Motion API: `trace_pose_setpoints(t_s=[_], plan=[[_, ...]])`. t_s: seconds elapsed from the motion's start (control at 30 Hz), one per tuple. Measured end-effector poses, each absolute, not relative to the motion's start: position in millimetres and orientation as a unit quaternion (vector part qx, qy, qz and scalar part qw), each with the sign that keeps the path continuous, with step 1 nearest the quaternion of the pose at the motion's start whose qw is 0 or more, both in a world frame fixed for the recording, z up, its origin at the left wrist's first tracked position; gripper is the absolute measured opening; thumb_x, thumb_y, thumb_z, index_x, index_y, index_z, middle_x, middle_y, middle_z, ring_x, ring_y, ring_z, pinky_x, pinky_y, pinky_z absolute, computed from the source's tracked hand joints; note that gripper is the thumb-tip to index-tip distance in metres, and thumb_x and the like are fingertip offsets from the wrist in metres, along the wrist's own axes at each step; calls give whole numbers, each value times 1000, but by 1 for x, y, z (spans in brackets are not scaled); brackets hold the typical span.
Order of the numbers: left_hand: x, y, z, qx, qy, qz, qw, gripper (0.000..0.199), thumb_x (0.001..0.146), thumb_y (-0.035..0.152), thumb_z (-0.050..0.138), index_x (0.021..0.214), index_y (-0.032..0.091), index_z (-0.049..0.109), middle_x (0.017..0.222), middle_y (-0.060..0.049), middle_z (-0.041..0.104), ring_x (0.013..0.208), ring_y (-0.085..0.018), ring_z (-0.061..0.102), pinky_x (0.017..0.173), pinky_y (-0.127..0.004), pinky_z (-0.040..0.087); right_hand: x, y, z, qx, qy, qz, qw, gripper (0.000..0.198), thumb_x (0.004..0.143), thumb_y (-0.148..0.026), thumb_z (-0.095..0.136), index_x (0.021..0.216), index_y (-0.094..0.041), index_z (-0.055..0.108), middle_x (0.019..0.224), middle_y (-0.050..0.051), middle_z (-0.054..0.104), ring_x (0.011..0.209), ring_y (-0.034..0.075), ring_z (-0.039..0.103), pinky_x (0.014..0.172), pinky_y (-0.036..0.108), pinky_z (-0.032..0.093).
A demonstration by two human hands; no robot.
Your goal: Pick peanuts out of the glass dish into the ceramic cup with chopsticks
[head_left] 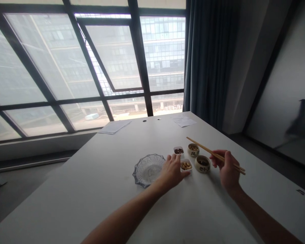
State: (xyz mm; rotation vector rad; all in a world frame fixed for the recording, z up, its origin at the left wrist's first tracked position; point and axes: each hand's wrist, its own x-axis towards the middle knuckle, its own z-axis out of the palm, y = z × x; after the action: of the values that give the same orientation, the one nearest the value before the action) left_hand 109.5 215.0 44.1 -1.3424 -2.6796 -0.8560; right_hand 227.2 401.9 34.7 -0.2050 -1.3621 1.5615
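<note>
chopsticks (204, 148) slant above the table (104, 189), gripped in the right hand (228, 171), their far ends nearly together beyond the far pot (193, 153). just nearer stands the near pot (202, 166), holding dark bits. left of it, the left hand (171, 173) curves around the near dish (186, 165) of pale brown bits, thumb at its near edge; whether it grips, one cannot tell. the far dish (178, 151), with dark red bits, sits behind. a glass bowl (139, 169) lies left, partly behind that hand. papers (115, 126) rest by the window (114, 57).
</note>
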Motion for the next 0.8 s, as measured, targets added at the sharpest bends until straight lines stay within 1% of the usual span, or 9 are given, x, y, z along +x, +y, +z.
trace_pose_setpoints(t_s=[0.07,0.17,0.23,0.3,0.4,0.53,0.67,0.73,0.8], plan=[[105,221,37,-433,-867,-246,-1,73,71,50,79,132,15,57,128,-21,61,119,-43,50,102,-54,40,226,407,32,-101,-541,668,501,44,95,-57,52,89,-16,68,67,5,67,51,15,54,48,28,41],[103,231,38,-435,-873,-221,-16,55,69,49,80,112,18,66,113,-18,68,107,-41,57,93,-51,46,228,412,32,-106,-514,683,508,44,94,-56,54,87,-16,69,66,5,68,50,15,53,48,28,40],[102,233,45,-430,-876,-220,-15,46,69,48,80,103,20,66,103,-14,70,99,-37,60,85,-46,50,229,416,33,-102,-493,700,507,43,94,-55,53,86,-16,70,64,5,67,50,15,53,48,28,40],[99,227,59,-421,-878,-227,-3,49,71,51,79,107,22,63,99,-11,70,95,-34,62,78,-41,51,229,420,35,-100,-471,718,503,43,94,-55,53,86,-17,70,63,5,67,50,15,53,47,28,39],[88,200,86,-411,-881,-232,30,57,78,55,73,122,24,56,106,-10,69,96,-30,64,74,-35,51,230,427,37,-98,-450,731,503,43,92,-56,53,84,-17,70,61,4,66,49,15,52,46,27,37],[62,145,115,-400,-895,-180,79,63,78,49,74,131,23,51,115,-11,67,107,-32,59,82,-37,49,231,428,39,-94,-444,735,504,44,93,-56,52,82,-17,70,61,4,65,48,14,51,46,28,37],[44,107,110,-410,-903,-80,103,53,74,34,77,123,22,60,107,-13,66,100,-34,57,83,-44,46,231,422,40,-105,-451,738,491,41,94,-51,51,81,-17,71,60,4,64,49,14,51,46,28,36],[43,99,100,-438,-891,-30,119,47,75,25,75,120,22,62,113,-15,63,104,-35,55,87,-47,44,230,421,39,-110,-454,738,488,41,94,-50,51,81,-17,71,60,5,64,49,15,51,45,28,36],[45,98,91,-475,-870,15,132,34,82,16,67,115,23,65,119,-16,61,110,-35,52,92,-49,40,230,420,38,-113,-454,736,490,41,93,-51,52,80,-17,71,60,5,64,49,15,51,45,28,36]])
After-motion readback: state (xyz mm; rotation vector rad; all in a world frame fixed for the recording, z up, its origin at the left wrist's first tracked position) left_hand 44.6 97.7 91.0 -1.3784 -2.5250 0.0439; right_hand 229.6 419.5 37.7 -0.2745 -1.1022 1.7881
